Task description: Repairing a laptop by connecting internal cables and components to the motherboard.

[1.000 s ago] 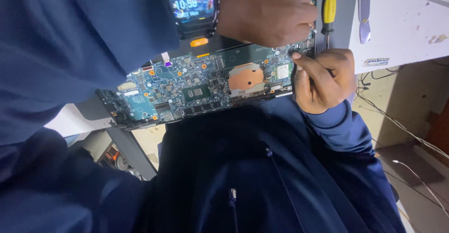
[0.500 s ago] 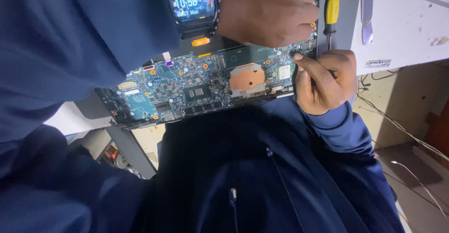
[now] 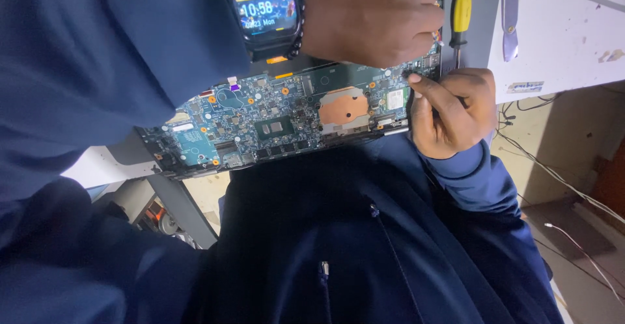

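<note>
- Blue circuit board (image 3: 273, 119) resting across the lap, one end by the edge of the white table (image 3: 560, 38).
- Many tiny parts on the board, with a copper-coloured plate (image 3: 344, 108) near its middle and a dark square chip (image 3: 273, 129) just beside that plate.
- Left hand (image 3: 371, 15) curled over the top edge of the board, fingers bent down and closed near the corner; cannot tell if anything small is pinched there.
- Smart watch (image 3: 263, 2) with a lit screen on the left wrist, above the board.
- Right hand (image 3: 452, 109) closed into a loose fist at the right end of the board, one fingertip pressed onto the board's corner.
- Nothing plain to see held inside the right hand.
- Screwdriver with a yellow handle (image 3: 462, 8) standing up just beside the left hand's fingers, tip pointing down toward the right hand.
- Grey metal tool (image 3: 510, 15) lying on the table, near the screwdriver.
- Dark blue sleeves and dark blue clothes under the board.
- Thin wires (image 3: 573, 187) on the floor to the right, well apart from the hands.
</note>
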